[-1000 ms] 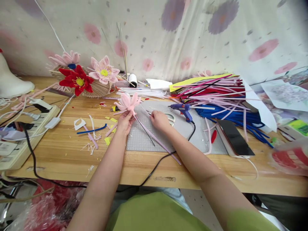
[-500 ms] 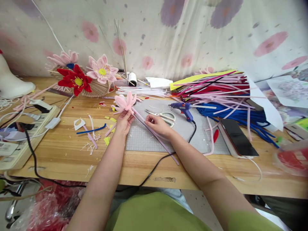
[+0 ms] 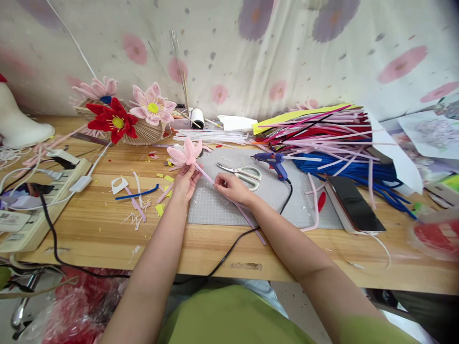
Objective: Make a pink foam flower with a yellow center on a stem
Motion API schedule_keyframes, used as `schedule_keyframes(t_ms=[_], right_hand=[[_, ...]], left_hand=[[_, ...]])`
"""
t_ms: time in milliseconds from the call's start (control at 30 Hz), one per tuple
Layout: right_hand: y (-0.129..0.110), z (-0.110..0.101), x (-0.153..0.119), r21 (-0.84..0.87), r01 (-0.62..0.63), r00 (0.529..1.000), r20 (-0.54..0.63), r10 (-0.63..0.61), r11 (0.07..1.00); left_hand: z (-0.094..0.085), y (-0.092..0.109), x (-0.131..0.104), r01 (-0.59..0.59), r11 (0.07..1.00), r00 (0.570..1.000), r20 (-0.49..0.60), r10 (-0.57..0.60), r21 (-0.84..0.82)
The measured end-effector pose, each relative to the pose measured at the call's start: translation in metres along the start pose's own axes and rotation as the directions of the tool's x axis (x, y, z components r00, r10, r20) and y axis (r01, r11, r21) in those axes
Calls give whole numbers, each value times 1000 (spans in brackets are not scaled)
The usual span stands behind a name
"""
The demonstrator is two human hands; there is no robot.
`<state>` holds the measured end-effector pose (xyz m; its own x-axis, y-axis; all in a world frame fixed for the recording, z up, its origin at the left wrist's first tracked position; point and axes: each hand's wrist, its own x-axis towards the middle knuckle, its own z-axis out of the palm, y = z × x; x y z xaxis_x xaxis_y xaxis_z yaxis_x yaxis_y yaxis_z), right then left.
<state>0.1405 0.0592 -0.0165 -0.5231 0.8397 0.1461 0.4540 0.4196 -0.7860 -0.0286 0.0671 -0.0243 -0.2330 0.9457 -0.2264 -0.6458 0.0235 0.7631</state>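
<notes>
My left hand (image 3: 186,182) pinches the base of a pink fuzzy flower (image 3: 185,154), whose petals spread up and to the left above my fingers. From the flower a lilac stem (image 3: 205,175) slants down to the right. My right hand (image 3: 230,185) has its fingers closed round this stem, over the grey cutting mat (image 3: 211,213). Lilac strips (image 3: 253,224) continue below that hand toward the table's front edge. Scissors (image 3: 247,175) with pale handles lie just behind my right hand, and a blue glue gun (image 3: 273,162) rests further right.
Red (image 3: 116,122) and pink finished flowers stand at the back left. A power strip (image 3: 46,205) is at far left. Bundled pipe cleaners (image 3: 330,131) lie at back right, near a phone (image 3: 355,204). A black cable (image 3: 233,246) crosses the front.
My right hand has moved slightly left along the stem and its fingers now close round it. The flower has shifted and tilted slightly to the left.
</notes>
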Motion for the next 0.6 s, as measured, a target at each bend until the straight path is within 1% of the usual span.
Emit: schedule_keyframes(t_ms=[167,267,467,600], right_hand=[[-2,1,0,-72,-17,1000,4,17,997],[-4,1,0,-100,-19,1000,5,19,995],[-4,4,-1,-155,-15,999,36,21,988],[-5,6,0,-178,-8,999,40,16,984]], left_hand=[[1,5,-2,46,999,999,27,-46,-17],[2,7,-3,73,997,997,17,-73,-23],[3,3,-3,24,998,1000,0,-24,65],[4,2,-4,5,996,1000,-26,-3,93]])
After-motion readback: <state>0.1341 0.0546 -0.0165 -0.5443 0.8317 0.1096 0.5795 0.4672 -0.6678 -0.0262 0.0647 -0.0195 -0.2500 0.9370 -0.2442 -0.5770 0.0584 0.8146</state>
